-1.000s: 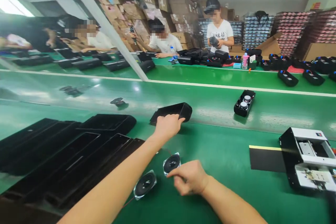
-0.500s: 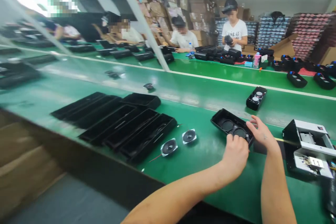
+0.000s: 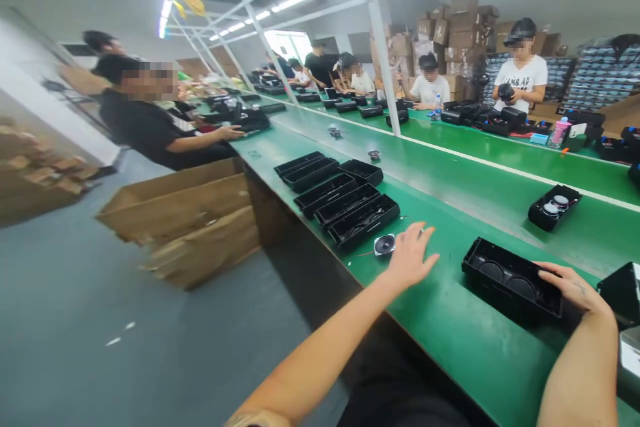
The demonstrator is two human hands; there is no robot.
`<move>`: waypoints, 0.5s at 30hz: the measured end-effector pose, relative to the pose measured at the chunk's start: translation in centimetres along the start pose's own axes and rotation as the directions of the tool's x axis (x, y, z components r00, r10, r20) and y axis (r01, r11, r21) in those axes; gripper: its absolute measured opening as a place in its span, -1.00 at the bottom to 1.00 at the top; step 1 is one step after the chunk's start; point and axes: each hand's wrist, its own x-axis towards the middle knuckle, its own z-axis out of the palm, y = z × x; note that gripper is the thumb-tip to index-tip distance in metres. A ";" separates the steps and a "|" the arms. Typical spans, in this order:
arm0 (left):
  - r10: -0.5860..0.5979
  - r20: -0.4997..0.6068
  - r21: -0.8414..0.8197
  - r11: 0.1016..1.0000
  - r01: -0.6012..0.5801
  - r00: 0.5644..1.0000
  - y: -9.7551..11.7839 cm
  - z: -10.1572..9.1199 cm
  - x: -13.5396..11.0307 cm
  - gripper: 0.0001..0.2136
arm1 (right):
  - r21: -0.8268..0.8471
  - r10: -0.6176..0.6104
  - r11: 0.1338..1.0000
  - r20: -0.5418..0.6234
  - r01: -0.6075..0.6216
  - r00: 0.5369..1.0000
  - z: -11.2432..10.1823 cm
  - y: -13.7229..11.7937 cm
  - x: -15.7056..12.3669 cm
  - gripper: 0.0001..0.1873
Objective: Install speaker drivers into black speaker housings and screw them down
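My left hand (image 3: 413,255) is open, fingers apart, above the green bench beside a square-framed speaker driver (image 3: 385,245) with a thin red wire. The second driver, seen earlier, is now hidden, probably behind the hand. My right hand (image 3: 575,287) grips the right end of a black speaker housing (image 3: 510,280), fingers over its rim. This housing lies open side up, showing two round grilles inside. Left of my left hand, several similar open black housings (image 3: 350,203) lie side by side.
A black housing with two fitted drivers (image 3: 554,207) sits on the belt (image 3: 465,180). Loose drivers (image 3: 374,155) lie farther back. A machine (image 3: 623,293) stands at the right. Cardboard boxes (image 3: 200,227) fill the floor left of the bench. Co-workers (image 3: 520,73) stand or sit along the line.
My view has swung left. My left hand has left the housing and moved left to the loose drivers. My right hand stays at the housing's right end.
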 end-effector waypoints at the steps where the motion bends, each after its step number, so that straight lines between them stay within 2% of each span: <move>1: -0.065 0.014 0.022 0.998 0.065 0.998 -2.0 0.1 -0.1 -0.41 | 0.015 0.028 0.999 0.050 -0.029 0.998 0.1 0.1 0.0 -0.38; 3: -0.144 0.052 0.057 0.988 0.141 0.988 -5.3 0.4 0.0 -0.40 | 0.032 0.078 0.996 0.152 -0.083 0.985 0.7 0.2 0.1 -0.34; 6: -0.212 0.113 0.091 0.975 0.202 0.971 -8.1 1.4 0.7 -0.43 | 0.021 0.128 0.990 0.246 -0.137 0.961 1.7 -0.4 0.3 -0.28; 10: -0.275 0.185 0.105 0.960 0.259 0.943 -9.3 2.2 1.5 -0.46 | -0.033 0.144 0.989 0.266 -0.141 0.953 2.1 -1.6 -0.3 -0.28; 13: -0.207 0.242 0.079 0.978 0.193 0.948 -9.3 2.3 1.3 -0.50 | -0.104 0.144 0.987 0.225 -0.123 0.964 2.0 -1.3 -0.8 -0.30; 15: -0.158 0.259 0.060 0.987 0.147 0.953 -9.3 2.4 1.2 -0.50 | -0.126 0.164 0.982 0.207 -0.140 0.965 1.7 0.0 -0.6 -0.30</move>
